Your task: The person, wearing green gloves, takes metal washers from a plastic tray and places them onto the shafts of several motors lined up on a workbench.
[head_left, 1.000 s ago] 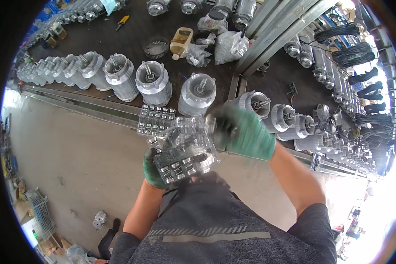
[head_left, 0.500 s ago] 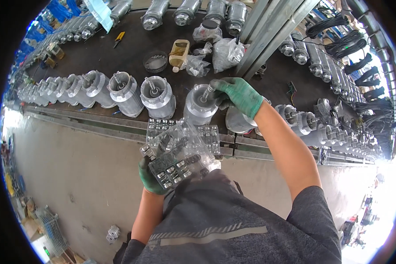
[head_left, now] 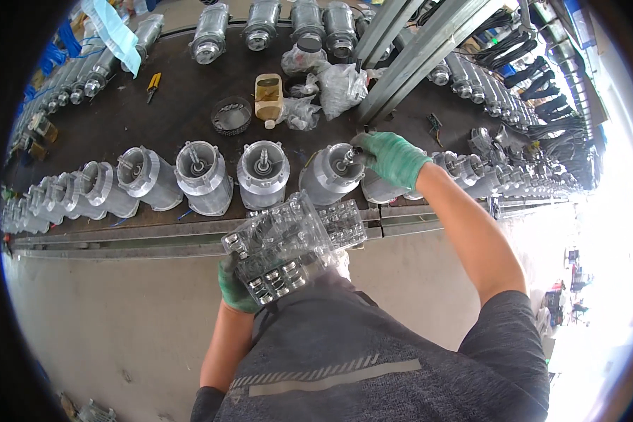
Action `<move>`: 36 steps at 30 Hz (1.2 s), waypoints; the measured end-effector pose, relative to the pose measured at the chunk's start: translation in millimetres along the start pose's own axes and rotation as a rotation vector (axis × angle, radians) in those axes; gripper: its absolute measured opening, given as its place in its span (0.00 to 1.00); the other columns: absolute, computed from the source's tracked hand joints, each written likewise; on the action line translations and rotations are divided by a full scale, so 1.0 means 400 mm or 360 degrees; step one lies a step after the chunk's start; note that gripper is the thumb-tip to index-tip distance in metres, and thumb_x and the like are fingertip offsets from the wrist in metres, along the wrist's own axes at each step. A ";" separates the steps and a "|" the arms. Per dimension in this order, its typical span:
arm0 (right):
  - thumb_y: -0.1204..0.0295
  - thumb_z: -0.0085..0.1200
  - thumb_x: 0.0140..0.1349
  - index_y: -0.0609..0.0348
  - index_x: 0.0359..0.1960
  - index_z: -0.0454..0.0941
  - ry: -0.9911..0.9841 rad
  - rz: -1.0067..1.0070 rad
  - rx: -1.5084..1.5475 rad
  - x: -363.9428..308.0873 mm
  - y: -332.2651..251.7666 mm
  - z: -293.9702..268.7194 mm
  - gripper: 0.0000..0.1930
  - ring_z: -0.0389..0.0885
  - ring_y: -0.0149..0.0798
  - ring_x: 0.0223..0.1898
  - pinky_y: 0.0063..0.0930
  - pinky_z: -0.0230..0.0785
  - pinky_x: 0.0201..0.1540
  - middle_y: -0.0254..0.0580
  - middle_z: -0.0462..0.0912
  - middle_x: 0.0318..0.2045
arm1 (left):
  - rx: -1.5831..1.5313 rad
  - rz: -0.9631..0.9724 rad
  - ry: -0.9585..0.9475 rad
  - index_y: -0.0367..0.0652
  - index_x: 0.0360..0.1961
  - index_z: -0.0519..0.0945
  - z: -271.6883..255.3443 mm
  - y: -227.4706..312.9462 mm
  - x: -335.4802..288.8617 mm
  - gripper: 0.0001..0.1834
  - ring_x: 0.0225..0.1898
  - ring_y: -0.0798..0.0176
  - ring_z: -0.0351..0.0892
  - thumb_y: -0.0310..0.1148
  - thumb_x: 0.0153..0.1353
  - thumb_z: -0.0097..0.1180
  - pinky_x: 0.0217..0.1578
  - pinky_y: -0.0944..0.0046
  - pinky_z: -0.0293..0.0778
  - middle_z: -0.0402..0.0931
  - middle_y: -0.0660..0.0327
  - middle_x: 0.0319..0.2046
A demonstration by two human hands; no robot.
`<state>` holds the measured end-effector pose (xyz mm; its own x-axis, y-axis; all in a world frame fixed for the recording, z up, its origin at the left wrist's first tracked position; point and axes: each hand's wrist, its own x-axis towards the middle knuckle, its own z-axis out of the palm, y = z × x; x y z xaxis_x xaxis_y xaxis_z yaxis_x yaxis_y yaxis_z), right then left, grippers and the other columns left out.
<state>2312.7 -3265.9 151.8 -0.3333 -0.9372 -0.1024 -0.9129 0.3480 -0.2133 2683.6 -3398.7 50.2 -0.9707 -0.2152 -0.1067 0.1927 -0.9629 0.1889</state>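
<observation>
My left hand [head_left: 235, 287], in a green glove, grips the edge of a clear plastic blister tray [head_left: 281, 235] in front of my body. Small shiny metal cylinders [head_left: 278, 279] sit in several of its pockets. My gloved right hand [head_left: 395, 159] reaches over the bench with its fingers pinched together at the tip of the shaft [head_left: 346, 162] of an open silver motor housing [head_left: 325, 184]. Whatever is between those fingertips is too small and covered to make out. A second filled tray [head_left: 344, 224] lies at the bench edge, partly behind the first.
Rows of motor housings [head_left: 202, 179] line the front edge of the dark bench [head_left: 169, 126]. Behind stand a bottle of yellowish liquid [head_left: 268, 98], a round mesh dish [head_left: 231, 116], plastic bags [head_left: 341, 88] and a yellow cutter [head_left: 153, 87]. A metal post [head_left: 415, 63] rises beside my right hand.
The view has shifted, so the bench things sit differently in the picture. My right hand stays at the same shaft, now turned slightly to its right side. My left hand still grips the tray.
</observation>
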 end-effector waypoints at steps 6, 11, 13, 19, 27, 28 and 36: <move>0.68 0.61 0.69 0.58 0.49 0.80 -0.0474 0.0180 -0.0266 0.069 -0.058 -0.048 0.12 0.86 0.62 0.47 0.53 0.77 0.48 0.56 0.88 0.43 | -0.0080 -0.0131 -0.0009 0.45 0.82 0.57 -0.023 0.057 0.003 0.56 0.76 0.32 0.63 0.60 0.60 0.69 0.70 0.27 0.69 0.57 0.41 0.79; 0.72 0.60 0.67 0.54 0.56 0.82 -0.0614 0.0213 -0.0351 0.094 -0.090 -0.021 0.16 0.86 0.63 0.48 0.51 0.78 0.50 0.57 0.88 0.44 | -0.0143 -0.0168 -0.0077 0.45 0.82 0.56 -0.033 0.073 0.021 0.57 0.76 0.28 0.62 0.61 0.60 0.69 0.68 0.24 0.70 0.56 0.41 0.79; 0.71 0.59 0.68 0.53 0.55 0.82 -0.0616 0.0282 -0.0339 0.098 -0.090 -0.013 0.14 0.87 0.61 0.48 0.49 0.79 0.51 0.56 0.89 0.44 | -0.0168 -0.0188 -0.0147 0.47 0.82 0.55 -0.041 0.076 0.032 0.57 0.76 0.27 0.61 0.63 0.61 0.66 0.66 0.21 0.70 0.55 0.41 0.80; 0.69 0.61 0.68 0.55 0.52 0.82 -0.0488 0.0277 -0.0267 0.090 -0.080 0.007 0.13 0.87 0.61 0.48 0.48 0.79 0.51 0.55 0.89 0.44 | -0.0136 -0.0169 -0.0119 0.47 0.82 0.57 -0.055 0.072 0.054 0.54 0.74 0.31 0.67 0.62 0.63 0.64 0.64 0.21 0.73 0.60 0.43 0.78; 0.64 0.69 0.63 0.62 0.47 0.83 -0.0469 0.0419 -0.0199 0.084 -0.074 -0.010 0.17 0.87 0.60 0.49 0.47 0.79 0.51 0.57 0.89 0.44 | -0.0062 -0.0159 -0.0177 0.44 0.81 0.59 0.007 0.066 0.071 0.54 0.72 0.35 0.71 0.60 0.61 0.66 0.68 0.29 0.73 0.63 0.44 0.76; 0.65 0.70 0.63 0.63 0.48 0.84 -0.0537 0.0418 -0.0258 0.093 -0.074 -0.015 0.17 0.88 0.59 0.51 0.46 0.80 0.53 0.58 0.89 0.45 | -0.0098 -0.0167 -0.0199 0.44 0.81 0.59 0.012 0.067 0.067 0.55 0.73 0.34 0.70 0.59 0.60 0.67 0.68 0.29 0.72 0.61 0.43 0.77; 0.70 0.67 0.61 0.62 0.46 0.81 -0.0551 0.0197 -0.0537 0.119 -0.050 0.033 0.14 0.88 0.60 0.47 0.50 0.79 0.49 0.57 0.89 0.39 | -0.0045 -0.0119 0.0001 0.43 0.81 0.59 -0.005 0.032 0.046 0.56 0.73 0.35 0.70 0.61 0.61 0.67 0.68 0.29 0.72 0.64 0.43 0.76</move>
<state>2318.1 -3317.0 138.5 -0.3985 -0.8070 -0.4359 -0.9158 0.3759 0.1414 2668.4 -3415.6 48.7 -0.9824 -0.1428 -0.1203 0.1238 -0.9805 0.1528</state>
